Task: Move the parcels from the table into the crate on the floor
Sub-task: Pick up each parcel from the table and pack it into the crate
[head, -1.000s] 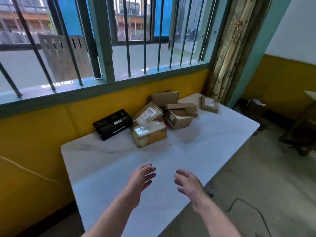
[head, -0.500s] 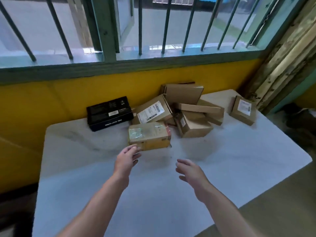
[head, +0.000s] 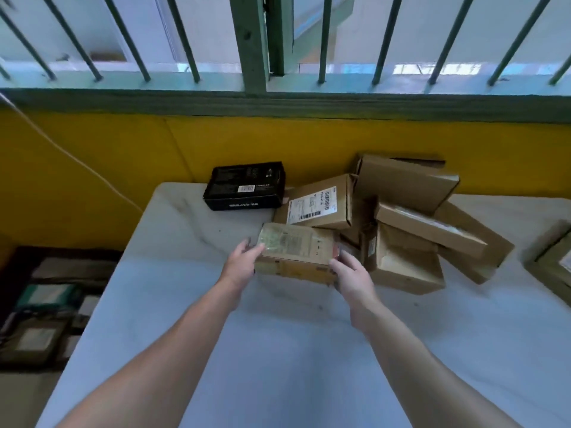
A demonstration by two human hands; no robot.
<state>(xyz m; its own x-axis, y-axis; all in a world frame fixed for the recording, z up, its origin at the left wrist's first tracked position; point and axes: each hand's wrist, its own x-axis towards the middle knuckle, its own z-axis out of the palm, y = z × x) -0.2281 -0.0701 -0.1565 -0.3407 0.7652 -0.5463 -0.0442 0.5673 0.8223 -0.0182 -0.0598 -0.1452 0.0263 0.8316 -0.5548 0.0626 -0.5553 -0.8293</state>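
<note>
Since the taped parcel (head: 296, 251) lay at the front of the heap, it was probably the easiest to take first, and in the head view both hands had it by its ends. The left hand (head: 242, 264) sat at the parcel's nine o'clock end, fingers curved over the top corner. The right hand (head: 350, 276) sat at its three o'clock end, fingers bent round the short side. Neither was spread wide. Each was partly closed on the cardboard, a two-sided clasp that likely suited a box too long for one hand. Whether the parcel was clear of the desk (head: 278, 350) I could not tell.

From the parcel, a black box (head: 245, 186) lay at eleven o'clock, apart from it. A labelled parcel (head: 318, 202) lay at twelve to one o'clock, close behind. The heap of brown parcels (head: 411, 230) lay at two to three o'clock, leaning on one another. A lone parcel (head: 553, 261) showed at the frame's three o'clock edge. The crate (head: 46, 304) stood on the floor (head: 24, 396) at the frame's eight o'clock, beside the desk's end, with blurred flat packets in it, so the carry would probably swing toward nine o'clock and down.
</note>
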